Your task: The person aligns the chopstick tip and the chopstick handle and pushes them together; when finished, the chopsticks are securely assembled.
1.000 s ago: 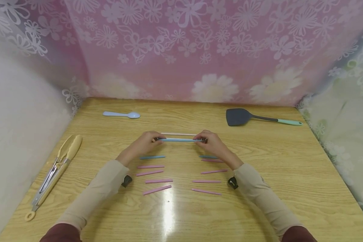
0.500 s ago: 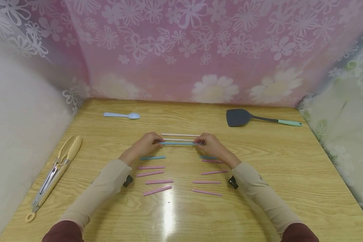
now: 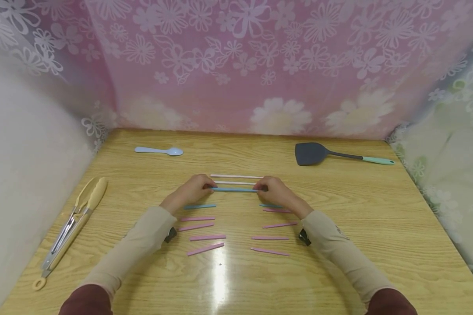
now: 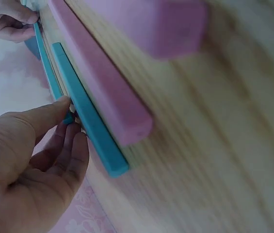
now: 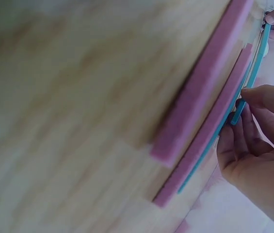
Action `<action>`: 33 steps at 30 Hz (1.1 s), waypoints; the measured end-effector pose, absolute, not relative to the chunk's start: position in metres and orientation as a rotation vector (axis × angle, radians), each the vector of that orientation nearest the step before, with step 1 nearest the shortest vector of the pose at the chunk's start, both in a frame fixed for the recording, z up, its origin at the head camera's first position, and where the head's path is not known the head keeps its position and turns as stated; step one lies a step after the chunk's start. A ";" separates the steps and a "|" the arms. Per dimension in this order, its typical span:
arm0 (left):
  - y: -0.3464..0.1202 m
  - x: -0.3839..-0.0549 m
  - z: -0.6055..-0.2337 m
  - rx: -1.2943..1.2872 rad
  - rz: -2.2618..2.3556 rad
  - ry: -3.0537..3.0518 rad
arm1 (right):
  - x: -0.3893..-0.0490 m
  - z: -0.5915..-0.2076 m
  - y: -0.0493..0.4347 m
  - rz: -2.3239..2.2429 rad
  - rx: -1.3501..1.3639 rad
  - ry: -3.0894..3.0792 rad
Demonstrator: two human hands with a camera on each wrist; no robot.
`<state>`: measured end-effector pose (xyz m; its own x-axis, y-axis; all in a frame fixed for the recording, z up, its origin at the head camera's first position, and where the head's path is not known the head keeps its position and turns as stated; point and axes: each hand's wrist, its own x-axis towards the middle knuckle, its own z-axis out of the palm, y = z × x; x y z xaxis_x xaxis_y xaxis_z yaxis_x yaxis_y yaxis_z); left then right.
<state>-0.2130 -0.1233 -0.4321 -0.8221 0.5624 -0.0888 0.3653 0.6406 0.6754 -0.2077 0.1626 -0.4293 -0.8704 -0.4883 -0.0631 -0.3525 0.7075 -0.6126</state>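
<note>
In the head view a long blue stick [image 3: 234, 190] lies crosswise between my two hands. My left hand [image 3: 194, 190] pinches its left end and my right hand [image 3: 277, 192] its right end. Beyond it are two white sticks [image 3: 236, 176], roughly parallel to it. Closer to me lie a short blue stick [image 3: 200, 206] on the left and another short blue stick [image 3: 271, 205] on the right, partly behind my right wrist. In the left wrist view, thumb and fingers grip the end of the long blue stick [image 4: 49, 77]. The right wrist view shows a matching pinch by my right hand [image 5: 263, 141].
Several short pink sticks [image 3: 207, 237] form a left and a right group on the wooden table [image 3: 236, 288]. A light blue spoon [image 3: 157, 150] lies at the back left, a dark spatula [image 3: 311, 154] at the back right. Yellow-handled tongs [image 3: 71, 227] rest at the left edge.
Both hands have drawn the long blue stick a little toward me. A gap has opened between it and the nearer white stick, which now shows clearly.
</note>
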 end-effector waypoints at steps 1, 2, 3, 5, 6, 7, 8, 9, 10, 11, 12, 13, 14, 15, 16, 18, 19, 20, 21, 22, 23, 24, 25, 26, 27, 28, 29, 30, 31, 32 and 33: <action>-0.123 -0.213 -0.432 0.743 0.960 2.572 | -0.208 -0.429 0.163 -0.894 -0.677 2.694; -0.122 -0.213 -0.433 0.737 0.955 2.574 | -0.208 -0.430 0.163 -0.891 -0.678 2.696; -0.122 -0.213 -0.433 0.733 0.951 2.574 | -0.208 -0.430 0.163 -0.890 -0.678 2.697; -0.121 -0.213 -0.433 0.724 0.944 2.577 | -0.208 -0.430 0.163 -0.891 -0.673 2.698; -0.121 -0.213 -0.432 0.723 0.940 2.580 | -0.208 -0.430 0.163 -0.893 -0.671 2.700; -0.121 -0.213 -0.432 0.720 0.934 2.586 | -0.208 -0.431 0.164 -0.894 -0.667 2.702; -0.120 -0.212 -0.432 0.718 0.930 2.592 | -0.208 -0.431 0.164 -0.895 -0.662 2.703; -0.120 -0.212 -0.432 0.716 0.927 2.597 | -0.209 -0.431 0.164 -0.898 -0.654 2.703; -0.120 -0.212 -0.432 0.714 0.922 2.604 | -0.209 -0.432 0.164 -0.899 -0.650 2.704; -0.119 -0.212 -0.431 0.712 0.920 2.610 | -0.209 -0.432 0.165 -0.900 -0.646 2.706; -0.119 -0.211 -0.431 0.711 0.916 2.616 | -0.209 -0.432 0.165 -0.898 -0.644 2.707; -0.119 -0.212 -0.432 0.708 0.914 2.620 | -0.209 -0.432 0.165 -0.898 -0.641 2.708; -0.118 -0.211 -0.432 0.708 0.913 2.621 | -0.209 -0.433 0.166 -0.898 -0.638 2.707; -0.118 -0.211 -0.432 0.708 0.912 2.622 | -0.209 -0.433 0.166 -0.896 -0.637 2.709; -0.118 -0.211 -0.432 0.708 0.910 2.622 | -0.209 -0.432 0.166 -0.892 -0.639 2.711; -0.118 -0.211 -0.432 0.709 0.908 2.622 | -0.208 -0.432 0.166 -0.893 -0.639 2.712; -0.118 -0.211 -0.432 0.706 0.909 2.620 | -0.208 -0.432 0.166 -0.892 -0.638 2.714; -0.118 -0.211 -0.432 0.704 0.908 2.619 | -0.208 -0.432 0.166 -0.890 -0.637 2.716; -0.118 -0.211 -0.432 0.700 0.910 2.617 | -0.208 -0.432 0.166 -0.889 -0.636 2.718; -0.118 -0.211 -0.432 0.700 0.910 2.615 | -0.208 -0.431 0.166 -0.887 -0.633 2.717; -0.118 -0.211 -0.432 0.692 0.914 2.613 | -0.208 -0.431 0.166 -0.886 -0.629 2.716; -0.118 -0.211 -0.432 0.691 0.914 2.612 | -0.208 -0.431 0.166 -0.884 -0.626 2.716; -0.118 -0.211 -0.432 0.689 0.915 2.611 | -0.209 -0.431 0.166 -0.882 -0.620 2.715; -0.118 -0.212 -0.432 0.689 0.914 2.611 | -0.209 -0.431 0.166 -0.883 -0.616 2.714; -0.118 -0.212 -0.432 0.688 0.914 2.611 | -0.209 -0.432 0.166 -0.883 -0.618 2.713; -0.118 -0.212 -0.432 0.690 0.911 2.613 | -0.209 -0.432 0.166 -0.886 -0.613 2.712; -0.118 -0.213 -0.432 0.685 0.910 2.615 | -0.210 -0.432 0.166 -0.889 -0.610 2.712; -0.118 -0.213 -0.432 0.692 0.906 2.617 | -0.210 -0.433 0.166 -0.890 -0.614 2.712; -0.118 -0.213 -0.432 0.690 0.906 2.617 | -0.210 -0.433 0.166 -0.889 -0.616 2.713; -0.118 -0.213 -0.432 0.688 0.905 2.618 | -0.211 -0.433 0.166 -0.891 -0.620 2.714; -0.118 -0.213 -0.432 0.692 0.901 2.621 | -0.211 -0.433 0.166 -0.890 -0.621 2.714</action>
